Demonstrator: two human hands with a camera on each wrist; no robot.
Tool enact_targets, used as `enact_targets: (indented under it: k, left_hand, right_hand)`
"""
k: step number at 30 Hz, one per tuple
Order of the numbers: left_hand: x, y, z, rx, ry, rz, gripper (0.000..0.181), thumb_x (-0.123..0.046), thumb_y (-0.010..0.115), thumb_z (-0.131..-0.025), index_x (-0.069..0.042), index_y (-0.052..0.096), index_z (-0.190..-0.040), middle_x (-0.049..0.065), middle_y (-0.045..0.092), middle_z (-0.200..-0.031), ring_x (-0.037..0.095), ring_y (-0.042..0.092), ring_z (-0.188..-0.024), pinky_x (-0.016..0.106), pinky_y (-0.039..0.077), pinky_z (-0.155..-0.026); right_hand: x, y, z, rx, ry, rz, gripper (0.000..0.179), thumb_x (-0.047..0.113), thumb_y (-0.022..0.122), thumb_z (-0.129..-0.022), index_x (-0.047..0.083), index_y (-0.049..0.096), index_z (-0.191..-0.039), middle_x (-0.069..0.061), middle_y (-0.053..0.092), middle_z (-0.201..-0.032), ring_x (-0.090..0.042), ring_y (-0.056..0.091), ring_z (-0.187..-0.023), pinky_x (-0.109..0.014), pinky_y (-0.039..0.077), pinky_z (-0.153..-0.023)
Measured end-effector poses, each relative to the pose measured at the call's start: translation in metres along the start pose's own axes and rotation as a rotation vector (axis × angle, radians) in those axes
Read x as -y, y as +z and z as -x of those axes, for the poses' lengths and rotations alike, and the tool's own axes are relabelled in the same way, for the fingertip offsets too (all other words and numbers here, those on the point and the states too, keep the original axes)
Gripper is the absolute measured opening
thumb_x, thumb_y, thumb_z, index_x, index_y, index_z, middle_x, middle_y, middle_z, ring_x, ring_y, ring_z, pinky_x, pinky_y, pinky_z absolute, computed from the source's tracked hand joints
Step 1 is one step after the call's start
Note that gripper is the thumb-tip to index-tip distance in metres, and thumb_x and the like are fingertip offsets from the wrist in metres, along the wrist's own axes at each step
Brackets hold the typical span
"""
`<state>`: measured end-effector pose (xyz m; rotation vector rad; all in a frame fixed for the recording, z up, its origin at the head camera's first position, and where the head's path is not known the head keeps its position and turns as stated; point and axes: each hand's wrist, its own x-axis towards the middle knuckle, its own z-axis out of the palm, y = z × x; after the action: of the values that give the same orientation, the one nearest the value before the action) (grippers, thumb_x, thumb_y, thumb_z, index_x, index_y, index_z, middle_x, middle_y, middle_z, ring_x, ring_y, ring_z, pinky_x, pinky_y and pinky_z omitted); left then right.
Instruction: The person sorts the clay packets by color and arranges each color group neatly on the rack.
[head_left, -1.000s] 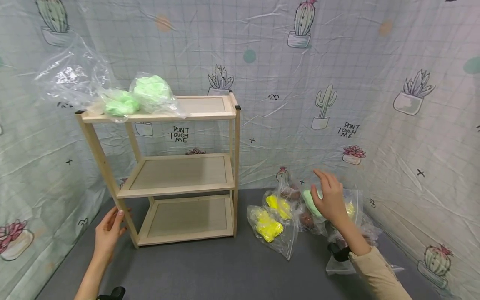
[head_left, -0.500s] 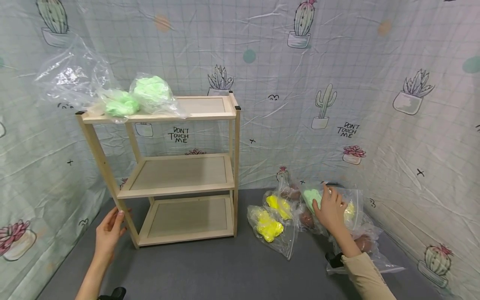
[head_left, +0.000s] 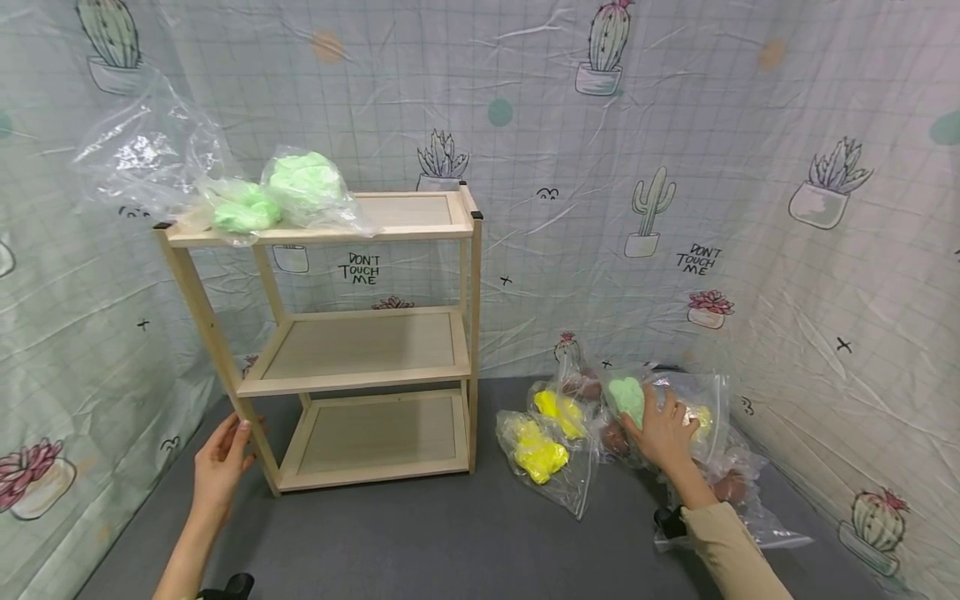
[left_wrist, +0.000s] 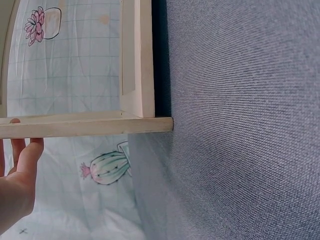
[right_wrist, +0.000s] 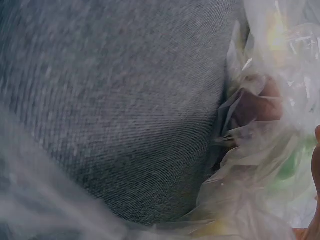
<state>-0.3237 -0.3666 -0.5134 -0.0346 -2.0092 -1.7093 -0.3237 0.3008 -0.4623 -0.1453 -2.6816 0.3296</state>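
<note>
Two hands are out over the grey worktop (head_left: 420,542), well apart, with a broad stretch of its surface open between them and along the front of the wooden rack (head_left: 356,382). The left hand (head_left: 220,457) grips the left front post (head_left: 209,329) low down, thumb on one side and fingers round the other. The right hand (head_left: 663,431) has its fingers loosely spread above a heap of clear bags (head_left: 613,437); whether its fingertips touch the plastic I can't tell.

Two bright yellow bags (head_left: 542,457) lie at the heap's left end, one just behind the other, with only a narrow strip of worktop between them and the rack. At least three brown lumps (head_left: 729,486) show through creased, shiny film. Near the right thumb lies one pale green bag (head_left: 627,398); past the fingers, one pale yellow bag (head_left: 700,421) with a straight edge.

The rack stands upright with three shelves. Two light green bags (head_left: 309,179) sit on its top shelf (head_left: 412,210), toward the left, film lapping the front edge; puffed clear plastic (head_left: 153,146) bulges past that end. Behind hangs a cactus-print cloth (head_left: 570,275).
</note>
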Motion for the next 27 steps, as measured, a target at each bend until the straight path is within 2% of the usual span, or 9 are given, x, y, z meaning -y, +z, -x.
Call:
enact_targets:
  k: [4,5,10,14,17,19,25,27]
  left_hand:
    - [0.001,0.000,-0.001,-0.004,-0.013,-0.017,0.045,-0.033,0.046,-0.092,-0.022,0.039,-0.135,-0.011,0.059,-0.117,-0.005,0.054,-0.101,0.015,0.046,-0.067]
    - [0.004,0.001,-0.002,-0.020,-0.010,-0.026,0.045,-0.034,0.046,-0.092,-0.022,0.040,-0.135,-0.011,0.059,-0.117,-0.006,0.054,-0.101,0.010,0.043,-0.063]
    - [-0.001,-0.001,-0.001,0.014,0.009,0.024,0.043,-0.027,0.046,-0.093,-0.018,0.040,-0.135,-0.011,0.060,-0.115,-0.005,0.056,-0.099,0.018,0.047,-0.063]
    - [0.001,0.000,-0.001,0.001,-0.007,0.004,0.044,-0.030,0.046,-0.092,-0.021,0.040,-0.135,-0.012,0.059,-0.116,-0.005,0.056,-0.099,0.015,0.046,-0.063]
    - [0.005,0.001,-0.002,-0.034,-0.021,-0.050,0.044,-0.036,0.045,-0.092,-0.025,0.040,-0.134,-0.012,0.058,-0.117,-0.006,0.055,-0.100,0.010,0.043,-0.063]
    - [0.006,0.002,-0.002,-0.047,-0.020,-0.045,0.044,-0.035,0.046,-0.092,-0.025,0.041,-0.134,-0.010,0.059,-0.117,-0.005,0.056,-0.099,0.009,0.042,-0.062]
    - [0.005,-0.001,-0.002,-0.001,0.007,0.041,0.044,-0.028,0.046,-0.093,-0.019,0.039,-0.135,-0.009,0.059,-0.118,-0.005,0.057,-0.098,0.017,0.048,-0.065]
    - [0.005,0.000,-0.002,-0.012,0.001,0.008,0.044,-0.031,0.046,-0.093,-0.022,0.039,-0.135,-0.012,0.059,-0.117,-0.006,0.057,-0.098,0.016,0.047,-0.066]
  right_hand:
    - [-0.003,0.003,-0.002,0.025,0.002,0.027,0.070,0.047,0.050,-0.086,0.004,0.026,-0.136,-0.038,0.027,-0.128,-0.058,0.029,-0.110,-0.070,0.019,-0.079]
    - [-0.003,0.004,-0.002,0.032,0.004,0.032,0.070,0.048,0.050,-0.086,0.004,0.026,-0.136,-0.038,0.028,-0.127,-0.058,0.030,-0.110,-0.071,0.019,-0.080]
    - [-0.005,0.010,-0.002,0.054,-0.008,0.079,0.070,0.051,0.048,-0.086,0.004,0.029,-0.135,-0.038,0.041,-0.116,-0.057,0.037,-0.105,-0.069,0.024,-0.078]
    - [-0.006,0.015,-0.002,0.054,-0.054,0.131,0.071,0.053,0.049,-0.084,0.002,0.035,-0.132,-0.036,0.048,-0.108,-0.055,0.041,-0.101,-0.067,0.027,-0.076]
    - [-0.005,0.016,-0.001,0.045,-0.097,0.158,0.071,0.052,0.052,-0.083,0.000,0.038,-0.129,-0.034,0.051,-0.107,-0.054,0.042,-0.100,-0.066,0.028,-0.076]
    - [-0.005,0.017,0.000,0.043,-0.124,0.168,0.069,0.049,0.055,-0.083,-0.001,0.039,-0.128,-0.032,0.051,-0.107,-0.054,0.043,-0.099,-0.066,0.029,-0.076]
    - [-0.004,0.018,0.001,0.001,-0.187,0.191,0.060,0.039,0.058,-0.083,-0.002,0.042,-0.123,-0.031,0.051,-0.105,-0.053,0.043,-0.095,-0.062,0.030,-0.071]
    - [-0.003,0.018,0.000,-0.016,-0.197,0.182,0.056,0.037,0.059,-0.083,-0.002,0.043,-0.120,-0.031,0.051,-0.102,-0.053,0.043,-0.092,-0.061,0.030,-0.070]
